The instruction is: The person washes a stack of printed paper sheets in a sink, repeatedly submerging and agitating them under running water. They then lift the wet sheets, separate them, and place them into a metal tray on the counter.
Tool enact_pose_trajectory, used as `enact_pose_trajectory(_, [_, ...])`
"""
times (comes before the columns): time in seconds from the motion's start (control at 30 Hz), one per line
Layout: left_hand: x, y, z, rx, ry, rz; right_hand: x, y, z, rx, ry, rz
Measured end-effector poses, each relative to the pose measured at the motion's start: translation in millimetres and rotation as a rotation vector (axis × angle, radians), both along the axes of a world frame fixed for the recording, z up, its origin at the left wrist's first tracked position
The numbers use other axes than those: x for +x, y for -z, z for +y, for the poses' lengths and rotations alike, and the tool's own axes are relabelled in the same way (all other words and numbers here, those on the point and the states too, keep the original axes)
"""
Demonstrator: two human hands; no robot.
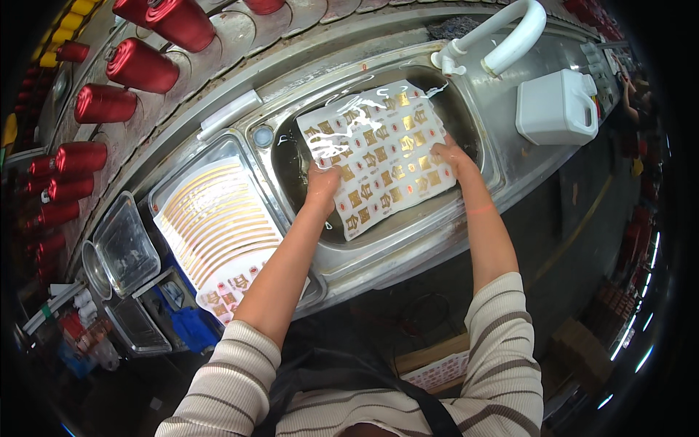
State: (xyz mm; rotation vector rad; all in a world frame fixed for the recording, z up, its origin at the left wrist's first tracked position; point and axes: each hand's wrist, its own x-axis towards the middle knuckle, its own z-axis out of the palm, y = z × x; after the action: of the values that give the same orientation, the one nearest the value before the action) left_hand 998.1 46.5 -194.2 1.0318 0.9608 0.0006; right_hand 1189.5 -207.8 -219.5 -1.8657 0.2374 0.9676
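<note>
A wet white decal sheet (pixel 386 164), printed with rows of gold and small red marks, lies over the sink basin (pixel 477 131). Its surface shines with water, especially toward the far left corner. My left hand (pixel 325 180) is closed on the sheet's left edge, thumb on top. On the opposite edge my right hand (pixel 451 154) pinches it the same way, thumb above. The fingers of both hands are partly hidden beneath the sheet. Left of the sink, another sheet with curved gold strips (pixel 218 218) lies in a shallow metal tray (pixel 156 191), over more gold-and-red printed sheeting.
A white tap (pixel 470 44) arches behind the sink. On the right of the steel counter stands a white jug (pixel 557 108). A clear rolled sheet (pixel 231 115) rests behind the tray. Several red bottles (pixel 142 65) stand on a line of round plates along the far left.
</note>
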Motion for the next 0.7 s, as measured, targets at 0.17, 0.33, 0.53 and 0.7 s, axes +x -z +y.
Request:
enact_pose_trajectory(0.17, [-2.9,-23.8,6.9,0.046,0.014,0.027,-6.8,-9.6,4.7,0.021,-0.027,-0.036])
enact_pose_trajectory(0.33, [-6.9,-37.1,14.2,0.02,0.016,0.062,-10.4,-14.3,7.1,0.111,0.031,0.075])
enact_pose_trajectory(0.53, [-10.9,-43.2,18.9,-0.002,-0.006,0.035,-17.2,-29.9,14.2,0.231,0.016,0.049])
enact_pose_trajectory(0.7, [-11.5,-46.9,16.1,-0.018,-0.005,0.017,-16.9,-31.0,9.2,0.243,-0.005,0.01])
